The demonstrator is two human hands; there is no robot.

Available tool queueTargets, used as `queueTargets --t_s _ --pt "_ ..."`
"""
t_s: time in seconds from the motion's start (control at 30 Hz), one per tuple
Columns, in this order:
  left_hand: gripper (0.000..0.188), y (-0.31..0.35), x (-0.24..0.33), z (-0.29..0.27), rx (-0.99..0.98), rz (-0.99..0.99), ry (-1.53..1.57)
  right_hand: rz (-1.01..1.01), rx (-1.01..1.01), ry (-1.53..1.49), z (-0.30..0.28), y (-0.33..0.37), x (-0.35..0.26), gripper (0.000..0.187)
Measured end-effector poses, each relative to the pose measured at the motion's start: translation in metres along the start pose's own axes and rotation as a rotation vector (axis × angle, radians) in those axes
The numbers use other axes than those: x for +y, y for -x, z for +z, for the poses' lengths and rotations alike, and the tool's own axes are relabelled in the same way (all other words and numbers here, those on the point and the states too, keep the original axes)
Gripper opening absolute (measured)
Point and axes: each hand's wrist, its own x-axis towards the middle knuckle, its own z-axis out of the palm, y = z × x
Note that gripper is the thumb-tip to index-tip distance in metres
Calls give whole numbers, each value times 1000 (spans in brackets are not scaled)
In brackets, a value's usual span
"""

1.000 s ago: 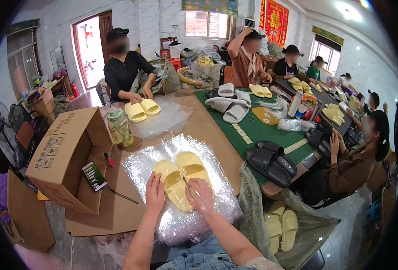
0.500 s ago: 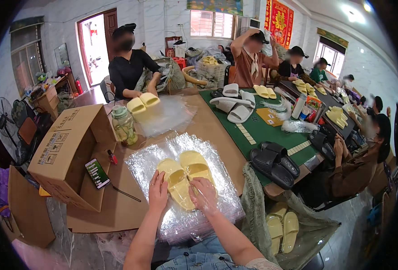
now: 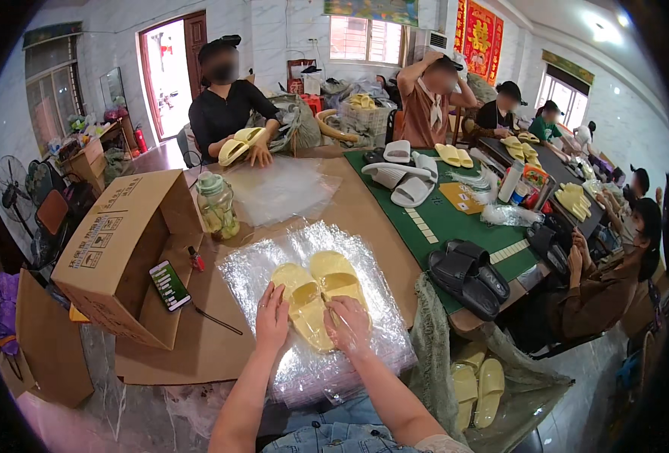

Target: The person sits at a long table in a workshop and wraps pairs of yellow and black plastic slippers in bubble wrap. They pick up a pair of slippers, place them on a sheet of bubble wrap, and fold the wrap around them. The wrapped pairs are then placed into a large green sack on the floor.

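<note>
A pair of pale yellow slide slippers (image 3: 305, 288) lies side by side, toes away from me, on a stack of clear plastic bags (image 3: 251, 264). Shiny film seems to cover the slippers and part of my right hand. My left hand (image 3: 272, 317) is closed along the outer side of the left slipper, fingers bent at its strap. Over the inner part of the pair, near the heels, my right hand (image 3: 349, 325) is closed with its fingertips at the gap between the slippers. Film glare hides whether either hand also pinches a bag.
Left of the stack are an open cardboard box (image 3: 123, 249), a phone (image 3: 169, 285) and a glass jar (image 3: 217, 208). Black slippers (image 3: 470, 279) sit on the green mat (image 3: 395, 192). A sack (image 3: 432, 340) with yellow slippers hangs open at right. A co-worker (image 3: 232, 106) sits across.
My hands and the slippers stay nearly in place, while the view shifts slightly. The co-worker across has lifted and tilted a yellow pair with one hand, the other hand now over the bags.
</note>
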Motion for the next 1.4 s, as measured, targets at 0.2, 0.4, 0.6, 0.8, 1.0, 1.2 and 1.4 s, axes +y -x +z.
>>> queueTargets --t_s 0.2,0.4,0.6,0.8,1.0,1.2,1.4 --pt "42 0 2 0 9 -5 7 35 -35 -4 2 4 3 18" --pt "42 -1 -1 0 -5 2 -24 47 -41 -10 5 5 5 21" --pt "43 1 0 0 5 4 -10 20 -1 -27 5 5 4 19" --pt "42 1 -4 3 20 -7 3 2 14 -13 5 2 3 19" --pt "42 0 1 1 3 -10 36 5 25 -27 4 3 3 18" --pt "41 -1 0 0 1 1 4 17 1 -19 5 3 5 18" --pt "42 0 4 -2 7 29 13 13 -3 -10 2 2 2 18"
